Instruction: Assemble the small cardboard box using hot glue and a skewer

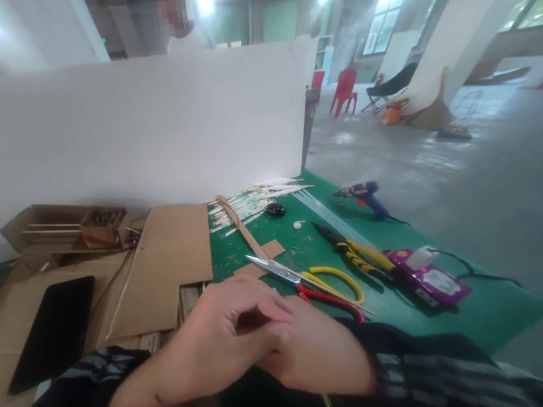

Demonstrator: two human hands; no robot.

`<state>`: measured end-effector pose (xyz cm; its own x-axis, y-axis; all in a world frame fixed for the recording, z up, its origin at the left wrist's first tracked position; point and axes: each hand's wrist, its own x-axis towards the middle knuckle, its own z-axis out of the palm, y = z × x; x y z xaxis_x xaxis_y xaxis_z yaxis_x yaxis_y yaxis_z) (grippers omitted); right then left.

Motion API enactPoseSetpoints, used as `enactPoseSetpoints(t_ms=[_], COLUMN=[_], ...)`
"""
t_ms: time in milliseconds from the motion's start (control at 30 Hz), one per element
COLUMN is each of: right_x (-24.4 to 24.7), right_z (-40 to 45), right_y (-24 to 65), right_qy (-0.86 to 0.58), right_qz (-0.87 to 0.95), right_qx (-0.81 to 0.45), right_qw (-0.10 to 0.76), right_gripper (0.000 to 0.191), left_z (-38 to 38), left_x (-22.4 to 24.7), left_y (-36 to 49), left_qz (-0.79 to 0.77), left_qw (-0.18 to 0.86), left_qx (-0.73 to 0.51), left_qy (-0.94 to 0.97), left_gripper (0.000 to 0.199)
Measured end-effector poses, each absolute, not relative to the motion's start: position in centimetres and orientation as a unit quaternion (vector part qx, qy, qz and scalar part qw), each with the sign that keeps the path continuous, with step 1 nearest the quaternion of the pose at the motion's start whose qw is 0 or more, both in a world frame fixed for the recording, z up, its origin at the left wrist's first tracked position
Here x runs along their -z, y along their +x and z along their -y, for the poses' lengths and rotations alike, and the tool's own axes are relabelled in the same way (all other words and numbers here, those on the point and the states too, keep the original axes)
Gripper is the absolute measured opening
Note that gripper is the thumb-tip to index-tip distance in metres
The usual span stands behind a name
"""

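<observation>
My left hand (234, 333) is at the lower middle, its thumb and fingertips pinched together against my right hand; anything between them is too small to make out. Partly behind it lies my right hand (317, 349), its fingers hidden. Just beyond both hands are scissors (281, 273) with red and yellow handles, a thin stick beside them. Yellow-and-black pliers (354, 252) lie to the right. Cardboard strips (245, 231) and a cardboard sheet (166, 265) are farther forward, near a pile of thin sticks (252, 206).
A glue gun (364, 197), clear sticks (337, 218) and a purple power strip (428, 279) sit on the green table (498, 306). Left are a black phone (54, 331) and a cardboard box (52, 227). A white partition (139, 127) stands behind; beyond it is a person.
</observation>
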<state>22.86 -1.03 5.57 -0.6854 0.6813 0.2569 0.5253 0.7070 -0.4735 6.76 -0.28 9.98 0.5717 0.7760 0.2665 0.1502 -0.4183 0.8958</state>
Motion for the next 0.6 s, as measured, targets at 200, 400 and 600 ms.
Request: enactPoseSetpoints(t_ms=[200,400,600], right_x=[-8.1,-8.8,-8.1], right_z=[0.8,-0.2,-0.9], right_y=[23.9,24.9,25.1], right_qy=[-0.377,-0.349,-0.326], right_qz=[0.872,0.835,0.817], right_qx=[-0.220,-0.357,-0.394], right_qw=[0.222,0.231,0.268], right_gripper=[0.014,0.016,0.016], left_z=[-0.3,-0.6,-0.9], left_x=[-10.7,-10.6,-10.0], left_y=[6.0,5.4,5.0], left_qz=[-0.375,-0.402,-0.411], left_qw=[0.424,0.425,0.311], left_qx=[-0.335,-0.331,-0.366], left_qy=[0.753,0.741,0.775], left_gripper=[0.011,0.023,0.054])
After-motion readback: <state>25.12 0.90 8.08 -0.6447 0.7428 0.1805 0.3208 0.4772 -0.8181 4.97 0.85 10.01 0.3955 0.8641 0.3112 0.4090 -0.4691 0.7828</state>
